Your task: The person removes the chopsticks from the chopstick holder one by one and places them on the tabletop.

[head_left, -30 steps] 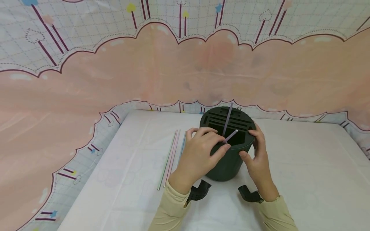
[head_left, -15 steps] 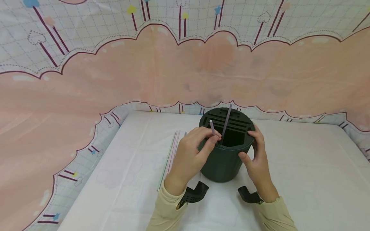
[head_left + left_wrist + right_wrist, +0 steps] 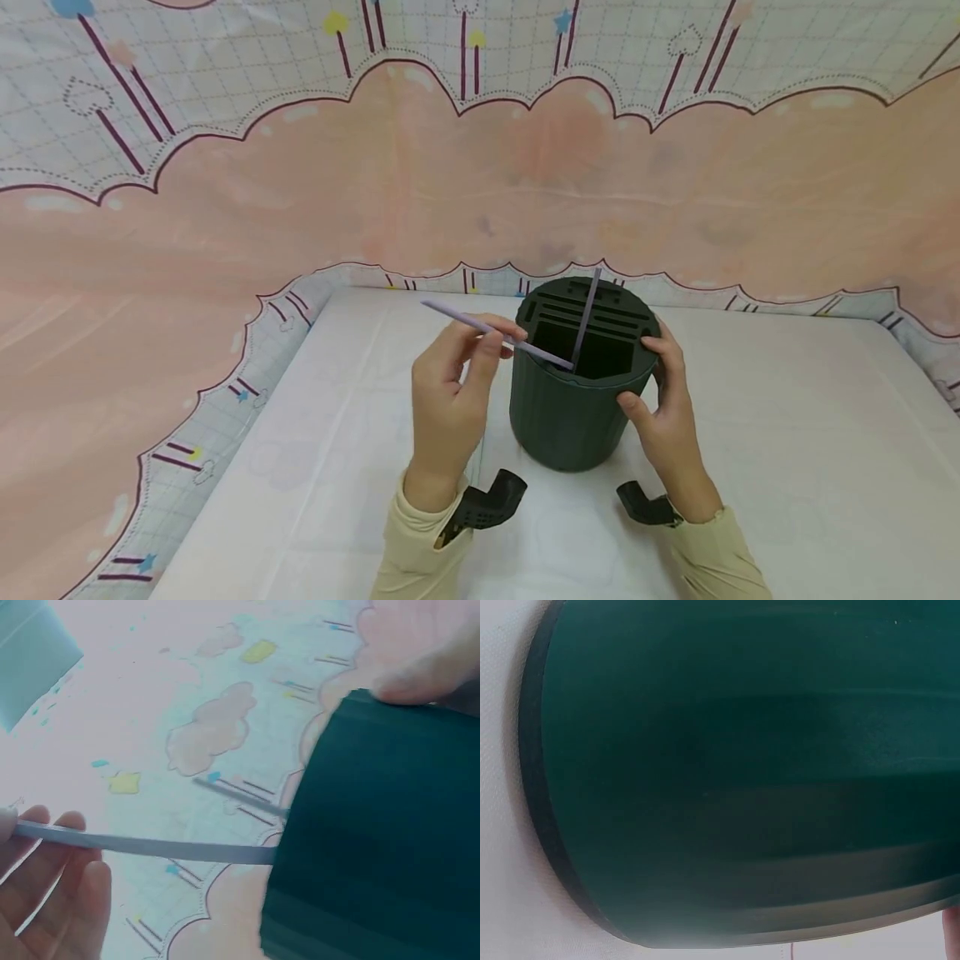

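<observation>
In the head view a dark green, round utensil holder (image 3: 564, 425) with a slotted top stands upright on the table. My right hand (image 3: 667, 417) grips its right side, thumb on the wall and fingers over the rim. My left hand (image 3: 453, 392), left of the holder, pinches a thin lavender stick (image 3: 457, 315) between thumb and fingers. That stick slants down rightward, its far end at the large front opening. A second lavender stick (image 3: 588, 312) leans up out of the same opening. In the left wrist view the held stick (image 3: 165, 847) runs to the holder's rim.
A white-covered table (image 3: 330, 417) lies under everything, with a patterned pink cloth (image 3: 480, 192) behind and to the left. Black wrist camera mounts (image 3: 491, 500) jut inward from the sleeves. The left hand and forearm hide most of the table just left of the holder.
My left hand has moved left, away from the opening, and the pinched stick has tipped over to the left. The green, pink and blue sticks on the table are now largely hidden. My right hand stays put.
</observation>
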A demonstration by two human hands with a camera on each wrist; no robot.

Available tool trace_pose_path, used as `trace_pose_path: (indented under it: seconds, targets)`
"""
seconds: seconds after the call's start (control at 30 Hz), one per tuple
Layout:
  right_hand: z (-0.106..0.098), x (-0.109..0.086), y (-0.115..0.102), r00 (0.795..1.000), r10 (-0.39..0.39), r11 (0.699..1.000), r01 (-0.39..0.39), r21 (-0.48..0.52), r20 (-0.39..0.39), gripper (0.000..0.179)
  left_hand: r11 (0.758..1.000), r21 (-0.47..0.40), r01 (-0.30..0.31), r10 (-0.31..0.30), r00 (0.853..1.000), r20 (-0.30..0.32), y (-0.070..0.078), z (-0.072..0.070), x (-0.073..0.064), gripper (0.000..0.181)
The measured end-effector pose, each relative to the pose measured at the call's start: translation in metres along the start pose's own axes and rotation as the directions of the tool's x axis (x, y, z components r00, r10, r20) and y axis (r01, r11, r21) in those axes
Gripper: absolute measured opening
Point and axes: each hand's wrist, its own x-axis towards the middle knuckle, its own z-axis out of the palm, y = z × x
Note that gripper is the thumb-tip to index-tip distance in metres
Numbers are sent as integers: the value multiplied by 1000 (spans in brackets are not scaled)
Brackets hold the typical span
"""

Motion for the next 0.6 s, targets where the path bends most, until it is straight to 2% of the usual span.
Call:
trace_pose_path:
  seconds: [0.13,0.27,0.4,0.5,0.6]
  targets:
    - [1,1,-9,1000,-17,1000,17,6,-2,70,994,-105,40,-51,993,-106,3,-9,2,14]
    - [1,1,-11,1000,-28,1000,28,10,3,70,993,-108,40,-62,978,-201,15,-16,8,16]
    - [1,2,-10,999,-36,999,36,7,5,70,994,-108,34,-65,953,-295,25,-22,13,18]
    - [2,3,-11,999,-37,999,37,6,7,70,992,-128,12,-57,933,-355,24,-25,14,18]
    - [2,3,-11,999,-38,999,38,10,8,70,985,-167,-38,-35,909,-416,17,-29,13,18]
